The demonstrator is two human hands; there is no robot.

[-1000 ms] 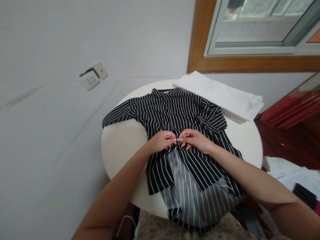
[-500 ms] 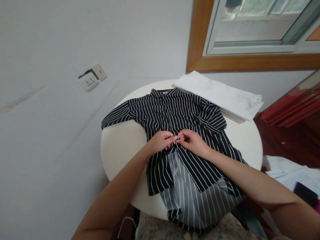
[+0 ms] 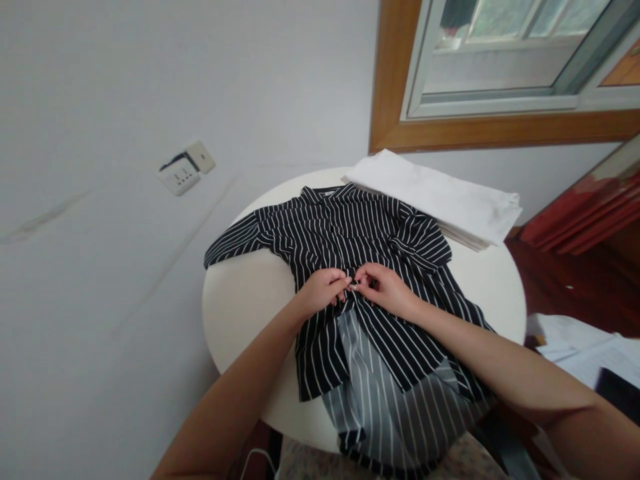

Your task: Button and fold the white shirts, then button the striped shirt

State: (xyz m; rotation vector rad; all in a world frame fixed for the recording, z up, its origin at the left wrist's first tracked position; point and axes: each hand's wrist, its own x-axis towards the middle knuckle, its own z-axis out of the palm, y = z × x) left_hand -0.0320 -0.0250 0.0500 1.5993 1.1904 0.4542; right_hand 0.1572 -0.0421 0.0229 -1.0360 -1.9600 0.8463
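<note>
A black shirt with white stripes (image 3: 345,227) lies front up, its collar toward the wall and its hem hanging over the near edge. Below the hands its front falls apart, baring the greyish inner side of the back. My left hand (image 3: 326,289) pinches the left front edge near the middle of the shirt. Against it, fingertips almost touching, my right hand (image 3: 384,287) pinches the other front edge. Whatever small part sits between the fingertips is covered by them.
The shirt rests on a round white table (image 3: 240,307). A folded white cloth or paper stack (image 3: 435,193) lies at its back right. A wall socket (image 3: 180,175) is at left, a wood-framed window (image 3: 390,100) behind. Papers (image 3: 590,350) and a dark object (image 3: 620,393) are at lower right.
The view has shifted slightly, so everything sits a little lower. Both hands stay pinched at the same spot on the shirt front, with only small finger movement.
</note>
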